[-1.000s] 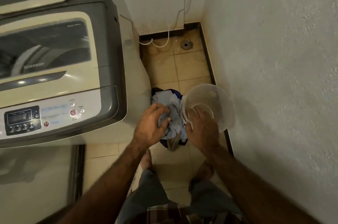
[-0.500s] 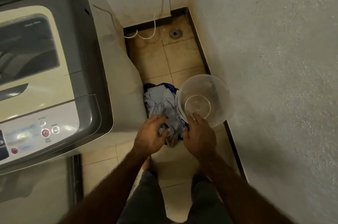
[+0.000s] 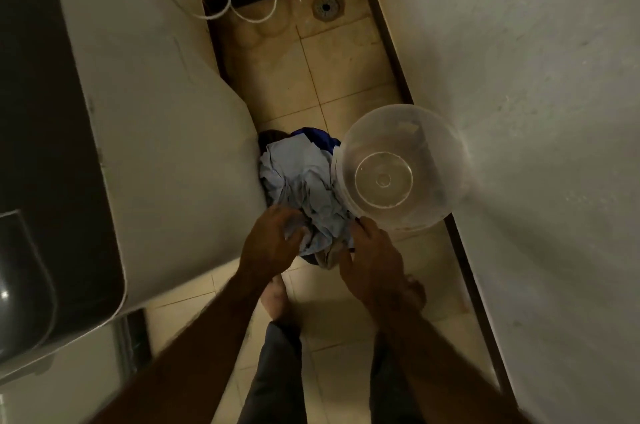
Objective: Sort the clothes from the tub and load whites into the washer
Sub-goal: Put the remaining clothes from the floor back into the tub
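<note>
One heap of clothes (image 3: 304,188) lies on the floor (image 3: 346,77), pressed against the white side of the washer (image 3: 166,132) on the floor's left edge. Most of the heap is crumpled pale blue cloth; a dark blue piece shows at its far end and a duller fold at its near end. The clear tub (image 3: 436,150) sits just to the right of the heap, touching it, with its other side against the wall (image 3: 536,112) along the floor's right edge. Its mouth faces the camera and its round base shows through.

The left hand (image 3: 273,243) has its fingers curled into the pale cloth at the heap's near left and grips it. The right hand (image 3: 370,257) is apart from the left, with fingers spread and fairly straight over the heap's near right edge. Its forefinger lies close to the tub's rim, and I cannot tell whether they touch.

Two bare feet (image 3: 277,295) stand on the tiles below the hands. A round drain (image 3: 325,6) sits near the floor's far edge, and a white cord (image 3: 214,13) trails down beside the far left corner.
</note>
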Tool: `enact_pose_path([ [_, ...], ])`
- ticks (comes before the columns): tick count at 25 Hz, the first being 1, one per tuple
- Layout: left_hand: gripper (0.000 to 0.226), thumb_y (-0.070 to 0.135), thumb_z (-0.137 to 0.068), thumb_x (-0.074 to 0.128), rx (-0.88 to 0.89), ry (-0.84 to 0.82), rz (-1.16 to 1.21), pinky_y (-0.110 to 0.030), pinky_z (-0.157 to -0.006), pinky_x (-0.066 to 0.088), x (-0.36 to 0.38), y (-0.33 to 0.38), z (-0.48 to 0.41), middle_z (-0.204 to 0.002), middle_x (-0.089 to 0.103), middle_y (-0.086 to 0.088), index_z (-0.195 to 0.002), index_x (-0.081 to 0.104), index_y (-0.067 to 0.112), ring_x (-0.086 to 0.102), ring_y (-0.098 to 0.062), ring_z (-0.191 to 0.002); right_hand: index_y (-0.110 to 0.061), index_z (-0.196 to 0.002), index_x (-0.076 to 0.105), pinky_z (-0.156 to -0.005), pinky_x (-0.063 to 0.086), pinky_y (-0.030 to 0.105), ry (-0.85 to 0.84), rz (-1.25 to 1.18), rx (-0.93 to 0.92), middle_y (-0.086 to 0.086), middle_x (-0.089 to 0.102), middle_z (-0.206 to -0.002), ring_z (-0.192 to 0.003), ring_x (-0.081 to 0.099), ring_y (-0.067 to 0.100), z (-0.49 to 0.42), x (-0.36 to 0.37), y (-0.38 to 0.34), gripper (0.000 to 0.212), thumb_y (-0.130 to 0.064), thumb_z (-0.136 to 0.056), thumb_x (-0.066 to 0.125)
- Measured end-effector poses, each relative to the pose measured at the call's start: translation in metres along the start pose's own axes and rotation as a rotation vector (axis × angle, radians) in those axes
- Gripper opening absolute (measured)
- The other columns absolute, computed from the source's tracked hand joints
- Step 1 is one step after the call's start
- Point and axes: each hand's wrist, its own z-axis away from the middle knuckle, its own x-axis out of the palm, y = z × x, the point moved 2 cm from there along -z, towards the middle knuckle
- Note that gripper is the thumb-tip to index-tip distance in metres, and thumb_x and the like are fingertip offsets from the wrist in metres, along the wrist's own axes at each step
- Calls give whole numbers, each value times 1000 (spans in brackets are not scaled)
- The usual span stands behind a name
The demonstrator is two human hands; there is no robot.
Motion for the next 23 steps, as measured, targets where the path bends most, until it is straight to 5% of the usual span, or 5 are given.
enact_pose_path([
  [9, 52, 43, -89, 67, -197, 94, 54, -23, -91, 36, 73, -77, -112, -123, 57, -15, -127, 64, 8, 55, -26, -115, -17, -134, 53, -91, 53, 40, 2, -82, -28, 7, 57, -133, -115, 59, 28, -101, 113, 26, 52, -41, -88, 47],
  [13, 60, 58, -88, 72, -257, 128, 163, -34, -104, 52, 108, -108, -156, -131, 63, -1, -133, 62, 20, 61, -14, -119, -17, -144, 42, -102, 48, 38, -18, -107, -73, 6, 52, -140, -125, 54, 25, -138, 166, 33, 59, -42, -93, 55],
  [16, 45, 53, -91, 71, -240, 111, 307, -25, -91, 57, 131, -108, -169, -118, 68, 15, -128, 64, 28, 64, 3, -103, -22, -147, 35, -98, 51, 37, -10, -121, -83, 2, 52, -138, -123, 55, 21, -157, 199, 31, 64, -45, -91, 55],
  [18, 46, 50, -93, 70, -250, 119, 355, -22, -89, 54, 137, -102, -177, -117, 68, 13, -133, 63, 26, 65, -1, -101, -21, -146, 35, -94, 54, 39, -10, -132, -53, 3, 54, -136, -119, 58, 22, -164, 214, 30, 65, -45, -89, 55],
  [23, 27, 30, -98, 61, -264, 71, 285, -31, -74, 49, 143, -113, -190, -84, 69, -11, -92, 71, 6, 62, -20, -78, -17, -137, 50, -94, 52, 37, 83, -207, -87, 6, 60, -126, -112, 61, 25, -159, 213, 36, 54, -39, -88, 53],
])
